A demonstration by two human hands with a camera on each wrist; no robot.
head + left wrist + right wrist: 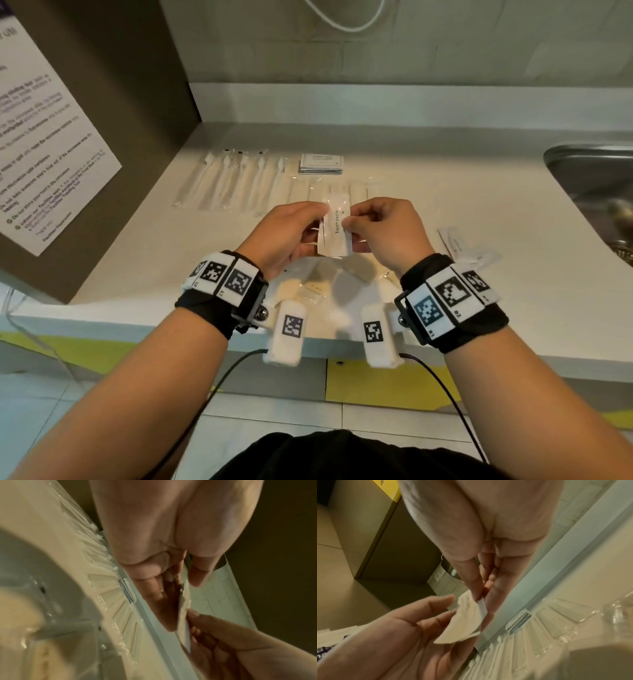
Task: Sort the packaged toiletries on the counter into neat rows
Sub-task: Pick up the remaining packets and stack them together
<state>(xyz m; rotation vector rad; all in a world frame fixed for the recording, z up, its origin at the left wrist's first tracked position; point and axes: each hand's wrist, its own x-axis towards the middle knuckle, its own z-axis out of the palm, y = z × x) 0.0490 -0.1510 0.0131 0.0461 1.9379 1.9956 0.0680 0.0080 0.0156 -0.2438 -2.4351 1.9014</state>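
While half hidden by fingers, toothpaste packets [336,229] in both hands' [284,230] [383,229] pinching grip.

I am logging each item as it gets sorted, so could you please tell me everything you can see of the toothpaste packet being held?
The toothpaste packet is a small, flat, white oblong sachet, papery in look, with "Toothpaste" printed lengthwise in dark letters. It is held above the counter, roughly upright, its long axis pointing away from the person. The left hand pinches its left edge and the right hand its right edge. In the right wrist view it bows slightly.
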